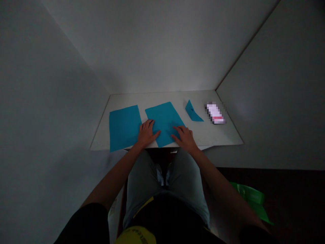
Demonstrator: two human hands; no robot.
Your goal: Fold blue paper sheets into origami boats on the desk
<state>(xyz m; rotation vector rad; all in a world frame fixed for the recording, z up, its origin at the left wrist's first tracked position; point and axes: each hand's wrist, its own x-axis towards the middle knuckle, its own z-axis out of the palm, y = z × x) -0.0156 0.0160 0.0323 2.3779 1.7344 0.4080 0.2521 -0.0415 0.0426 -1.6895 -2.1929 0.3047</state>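
"Blue sheet (165,117), the right-hand one of the pair: where does it lie? Start with the biggest things around it."

"A pale far wall (162,47) rises behind, with a left wall (50,101) and a right wall (274,84) closing in the sides. Between them is a narrow white bench (208,135), and the sheet lies flat near its middle, turned at a slant, one corner at the near edge."

"And next in size?"

"The person's legs (142,179) on the near side, then a green object (250,195) low on the right, too dark to name. After that, another sheet (124,128) on the left, with a gap between the two."

"The hands?"

"The left hand (146,134) spans that gap, thumb spread from lightly bent fingers, on the slanted sheet's left edge. The right hand (186,137) lies across its right edge, thumb and forefinger apart on the paper. Neither is closed round anything; how hard they press I can't tell."

"Anything smaller?"

"A phone (215,113), blurred, its screen bright, at far right. Left of it, a bent blue piece (192,113)."
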